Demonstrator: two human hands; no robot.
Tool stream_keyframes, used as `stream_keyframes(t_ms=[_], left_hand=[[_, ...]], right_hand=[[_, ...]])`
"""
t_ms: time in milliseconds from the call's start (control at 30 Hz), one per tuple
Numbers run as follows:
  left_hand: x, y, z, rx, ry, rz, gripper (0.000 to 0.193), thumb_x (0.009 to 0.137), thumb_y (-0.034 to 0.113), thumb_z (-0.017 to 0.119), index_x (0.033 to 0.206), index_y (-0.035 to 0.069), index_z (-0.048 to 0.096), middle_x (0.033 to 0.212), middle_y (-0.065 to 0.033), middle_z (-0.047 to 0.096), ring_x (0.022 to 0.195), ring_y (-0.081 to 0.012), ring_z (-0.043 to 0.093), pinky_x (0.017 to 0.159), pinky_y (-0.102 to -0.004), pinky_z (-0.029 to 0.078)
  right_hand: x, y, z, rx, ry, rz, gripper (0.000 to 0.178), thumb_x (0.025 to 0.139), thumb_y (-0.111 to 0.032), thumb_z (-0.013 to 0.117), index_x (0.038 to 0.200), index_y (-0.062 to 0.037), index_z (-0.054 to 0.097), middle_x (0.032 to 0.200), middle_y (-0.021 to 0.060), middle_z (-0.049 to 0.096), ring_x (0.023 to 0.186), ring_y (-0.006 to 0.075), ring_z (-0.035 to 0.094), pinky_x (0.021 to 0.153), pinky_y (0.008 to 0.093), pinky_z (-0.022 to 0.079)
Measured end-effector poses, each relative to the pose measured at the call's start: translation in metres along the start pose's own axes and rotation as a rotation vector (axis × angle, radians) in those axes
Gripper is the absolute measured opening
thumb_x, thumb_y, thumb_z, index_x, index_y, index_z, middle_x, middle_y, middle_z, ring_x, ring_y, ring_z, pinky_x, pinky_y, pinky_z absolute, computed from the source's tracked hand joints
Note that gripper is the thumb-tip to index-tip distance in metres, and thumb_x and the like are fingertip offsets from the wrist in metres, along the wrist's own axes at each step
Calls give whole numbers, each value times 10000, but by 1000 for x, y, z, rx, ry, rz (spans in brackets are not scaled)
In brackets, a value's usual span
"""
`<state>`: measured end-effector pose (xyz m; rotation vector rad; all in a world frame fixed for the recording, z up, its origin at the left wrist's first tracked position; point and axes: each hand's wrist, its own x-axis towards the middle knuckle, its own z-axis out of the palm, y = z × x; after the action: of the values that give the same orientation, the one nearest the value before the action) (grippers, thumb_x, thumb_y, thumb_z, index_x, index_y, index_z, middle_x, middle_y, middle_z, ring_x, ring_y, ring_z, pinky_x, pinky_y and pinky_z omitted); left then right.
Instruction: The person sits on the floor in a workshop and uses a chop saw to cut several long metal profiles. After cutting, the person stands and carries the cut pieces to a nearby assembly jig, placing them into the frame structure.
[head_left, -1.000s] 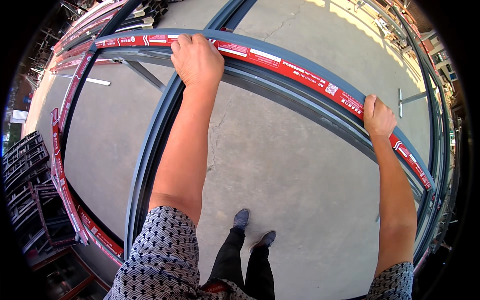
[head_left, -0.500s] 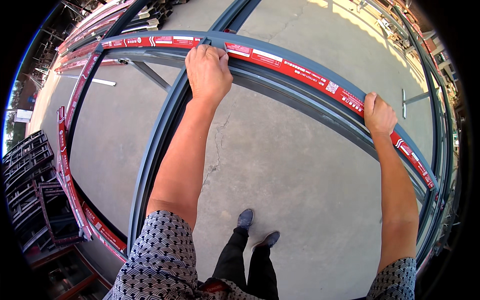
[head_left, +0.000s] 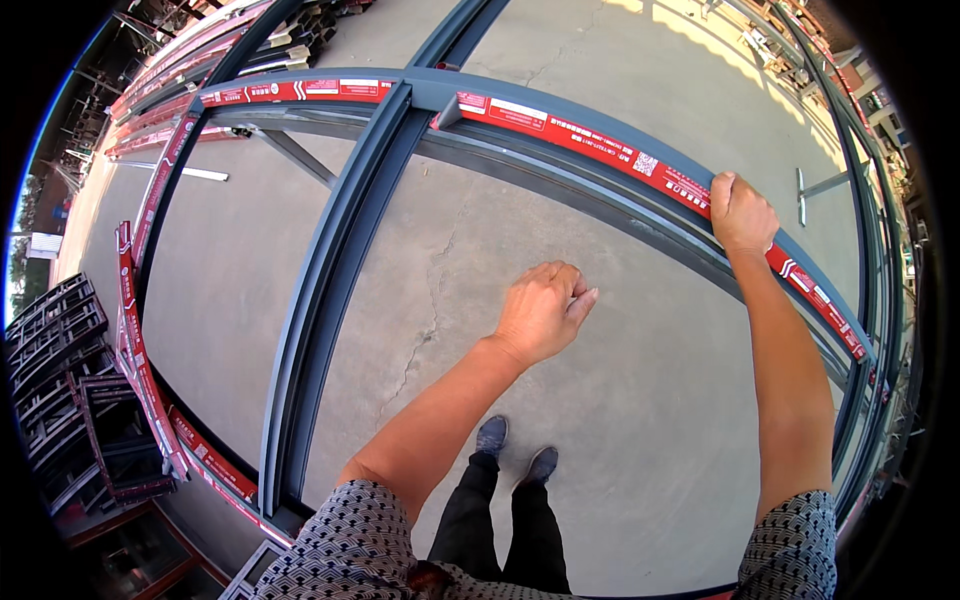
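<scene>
A large grey metal frame (head_left: 330,260) with red protective tape (head_left: 590,135) along its bars stands in front of me over a concrete floor. My right hand (head_left: 741,212) grips the frame's top bar at the right, fingers wrapped over the red tape. My left hand (head_left: 541,311) hangs free in the air below the top bar, holding nothing, fingers loosely curled. A grey vertical mullion (head_left: 345,225) of the frame runs to the left of my left hand.
Stacked dark frames (head_left: 60,390) lie at the lower left. More taped profiles (head_left: 170,70) lie at the upper left. Another grey frame (head_left: 870,230) stands at the right edge. The concrete floor (head_left: 620,340) has a crack. My shoes (head_left: 515,450) show below.
My left hand has let go of the top bar near the mullion and dropped down and to the right. My right hand still grips the bar.
</scene>
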<state>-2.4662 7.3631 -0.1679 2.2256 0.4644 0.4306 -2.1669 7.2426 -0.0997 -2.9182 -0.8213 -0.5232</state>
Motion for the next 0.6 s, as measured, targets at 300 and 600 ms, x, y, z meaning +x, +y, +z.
stream_keyframes(t_ms=[300, 600], left_hand=[[-131, 52, -5, 128, -543, -120, 235, 948, 254, 723, 925, 26, 668, 932, -132, 714, 871, -325, 696, 747, -425, 547], [-271, 127, -87, 237, -521, -398, 242, 1006, 250, 645, 1093, 37, 719, 1023, -220, 724, 951, -386, 695, 867, -454, 551]], right_hand=[[2, 1, 1, 225, 73, -76, 497, 1002, -427, 447, 816, -91, 762, 862, 132, 756, 883, 311, 722, 835, 454, 557], [-28, 37, 7, 477, 200, -169, 364, 983, -345, 511, 939, -48, 716, 1000, 147, 715, 1031, 299, 652, 1048, 459, 439]])
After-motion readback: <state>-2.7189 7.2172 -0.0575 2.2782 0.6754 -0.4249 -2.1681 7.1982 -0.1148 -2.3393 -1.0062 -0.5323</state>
